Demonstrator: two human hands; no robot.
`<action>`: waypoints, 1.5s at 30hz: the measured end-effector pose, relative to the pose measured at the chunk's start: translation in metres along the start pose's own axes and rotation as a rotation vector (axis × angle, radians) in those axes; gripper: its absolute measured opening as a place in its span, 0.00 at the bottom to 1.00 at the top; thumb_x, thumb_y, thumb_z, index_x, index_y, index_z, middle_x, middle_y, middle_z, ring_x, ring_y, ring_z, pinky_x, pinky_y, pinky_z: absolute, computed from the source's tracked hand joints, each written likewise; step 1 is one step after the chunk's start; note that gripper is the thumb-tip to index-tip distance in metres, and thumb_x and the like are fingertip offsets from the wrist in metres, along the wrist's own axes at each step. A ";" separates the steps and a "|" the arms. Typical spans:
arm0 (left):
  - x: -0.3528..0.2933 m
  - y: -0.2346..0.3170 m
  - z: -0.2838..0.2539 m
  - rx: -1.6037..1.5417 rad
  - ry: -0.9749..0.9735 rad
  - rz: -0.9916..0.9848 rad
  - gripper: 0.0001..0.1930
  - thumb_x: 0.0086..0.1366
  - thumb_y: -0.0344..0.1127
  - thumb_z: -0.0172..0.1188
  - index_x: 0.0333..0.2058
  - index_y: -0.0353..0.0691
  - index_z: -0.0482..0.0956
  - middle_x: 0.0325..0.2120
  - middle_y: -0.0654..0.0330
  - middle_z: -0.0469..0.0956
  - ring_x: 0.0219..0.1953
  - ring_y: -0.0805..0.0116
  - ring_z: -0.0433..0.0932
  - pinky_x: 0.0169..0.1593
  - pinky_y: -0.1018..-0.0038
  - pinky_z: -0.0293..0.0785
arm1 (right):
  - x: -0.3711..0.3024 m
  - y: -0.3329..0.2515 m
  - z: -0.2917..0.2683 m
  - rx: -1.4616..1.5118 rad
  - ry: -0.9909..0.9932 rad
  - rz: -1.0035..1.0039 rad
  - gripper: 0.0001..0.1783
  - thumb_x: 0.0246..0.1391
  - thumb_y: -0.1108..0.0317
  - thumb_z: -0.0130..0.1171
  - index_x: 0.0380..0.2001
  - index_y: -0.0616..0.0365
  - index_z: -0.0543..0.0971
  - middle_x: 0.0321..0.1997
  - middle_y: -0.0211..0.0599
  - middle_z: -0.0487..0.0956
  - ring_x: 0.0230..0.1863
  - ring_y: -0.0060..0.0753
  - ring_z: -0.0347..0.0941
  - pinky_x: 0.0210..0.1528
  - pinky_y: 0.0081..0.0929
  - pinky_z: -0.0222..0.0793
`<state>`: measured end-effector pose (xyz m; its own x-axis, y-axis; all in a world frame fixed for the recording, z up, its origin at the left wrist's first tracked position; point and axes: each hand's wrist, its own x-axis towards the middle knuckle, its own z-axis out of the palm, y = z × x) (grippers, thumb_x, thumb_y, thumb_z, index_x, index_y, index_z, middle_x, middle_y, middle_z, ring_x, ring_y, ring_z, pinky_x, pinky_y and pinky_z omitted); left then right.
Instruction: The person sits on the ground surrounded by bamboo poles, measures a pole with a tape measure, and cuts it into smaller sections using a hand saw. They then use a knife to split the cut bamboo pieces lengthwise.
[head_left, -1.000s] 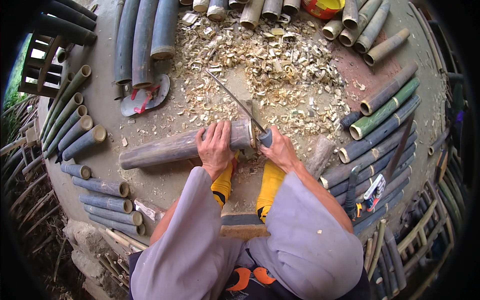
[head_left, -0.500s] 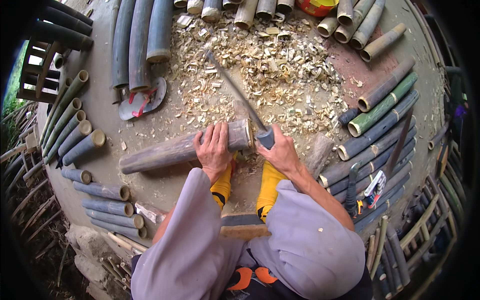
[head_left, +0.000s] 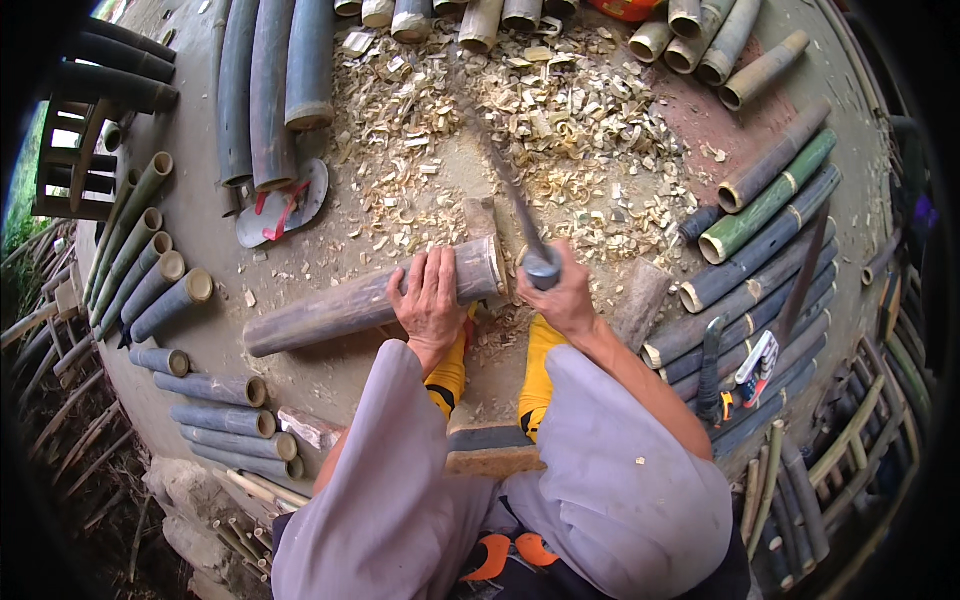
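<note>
A thick, dark bamboo section (head_left: 330, 312) lies slanted before my legs, its pale cut end to the right. My left hand (head_left: 428, 298) grips it from above near that end, fingers curled over its top. Just to the right of the cut end, my right hand (head_left: 563, 296) is closed around the dark handle of a long-bladed knife (head_left: 516, 196). The blade points away from me and is smeared by motion. It appears apart from the bamboo. Against the far side of the cut end stands a wooden piece (head_left: 481, 216).
Wood chips (head_left: 570, 130) cover the floor ahead. Bamboo tubes lie in rows at the left (head_left: 226, 389), the far side and the right (head_left: 765, 255). A short log (head_left: 643, 298) is beside my right forearm. A grey oval object with red straps (head_left: 290, 205) lies far left.
The knife has swung: its blade tip has moved to the right and it now stands more upright. My right hand has turned and risen slightly. My left hand keeps its place on the bamboo.
</note>
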<state>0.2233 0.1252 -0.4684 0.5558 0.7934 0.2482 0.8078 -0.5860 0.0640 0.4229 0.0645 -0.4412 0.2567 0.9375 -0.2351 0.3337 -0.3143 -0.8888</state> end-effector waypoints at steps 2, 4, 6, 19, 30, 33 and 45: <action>0.010 0.006 -0.004 -0.031 -0.057 0.022 0.42 0.34 0.40 0.72 0.54 0.44 0.71 0.47 0.62 0.76 0.53 0.65 0.72 0.59 0.61 0.55 | 0.010 0.050 0.003 -0.140 -0.250 0.220 0.16 0.47 0.71 0.64 0.37 0.64 0.70 0.23 0.47 0.79 0.24 0.39 0.78 0.27 0.31 0.77; 0.019 0.005 -0.023 -0.052 -0.231 0.008 0.44 0.33 0.40 0.73 0.55 0.43 0.70 0.45 0.62 0.77 0.52 0.64 0.73 0.59 0.61 0.55 | 0.018 0.045 -0.007 -0.172 -0.295 0.176 0.19 0.44 0.71 0.64 0.39 0.66 0.70 0.24 0.50 0.79 0.23 0.45 0.78 0.27 0.34 0.77; 0.046 -0.017 -0.036 -0.225 -0.606 -0.008 0.48 0.30 0.45 0.74 0.56 0.43 0.68 0.45 0.58 0.76 0.52 0.62 0.73 0.59 0.59 0.56 | 0.015 0.024 -0.009 -0.198 -0.283 0.146 0.21 0.43 0.71 0.64 0.40 0.67 0.70 0.24 0.51 0.79 0.23 0.47 0.78 0.28 0.36 0.77; 0.043 -0.020 -0.028 -0.214 -0.608 -0.017 0.51 0.26 0.44 0.77 0.56 0.41 0.67 0.50 0.59 0.72 0.54 0.61 0.70 0.57 0.59 0.59 | 0.007 0.017 -0.012 -0.318 -0.217 0.070 0.18 0.49 0.72 0.63 0.39 0.65 0.67 0.27 0.53 0.80 0.27 0.44 0.81 0.27 0.34 0.79; 0.044 -0.023 -0.024 -0.198 -0.471 0.041 0.53 0.21 0.43 0.78 0.55 0.43 0.67 0.48 0.61 0.73 0.53 0.63 0.71 0.56 0.60 0.60 | 0.003 0.018 0.006 -0.277 -0.176 0.048 0.20 0.46 0.73 0.65 0.40 0.65 0.67 0.25 0.52 0.79 0.26 0.43 0.81 0.26 0.31 0.79; 0.042 -0.019 -0.025 -0.170 -0.451 0.042 0.53 0.21 0.43 0.78 0.55 0.43 0.67 0.50 0.60 0.73 0.54 0.63 0.70 0.57 0.60 0.60 | -0.005 0.000 0.001 -0.119 -0.086 0.031 0.21 0.45 0.73 0.66 0.39 0.64 0.67 0.25 0.53 0.79 0.26 0.45 0.81 0.27 0.32 0.78; 0.030 -0.018 -0.024 -0.133 -0.311 -0.009 0.50 0.25 0.41 0.78 0.54 0.44 0.68 0.50 0.62 0.73 0.54 0.64 0.71 0.57 0.59 0.58 | -0.001 0.001 -0.006 -0.102 -0.149 0.022 0.20 0.46 0.69 0.66 0.38 0.63 0.67 0.27 0.49 0.79 0.25 0.44 0.81 0.26 0.31 0.78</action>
<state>0.2203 0.1554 -0.4390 0.5985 0.7989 -0.0586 0.7917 -0.5787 0.1958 0.4285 0.0620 -0.4399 0.1301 0.9396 -0.3165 0.4215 -0.3413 -0.8401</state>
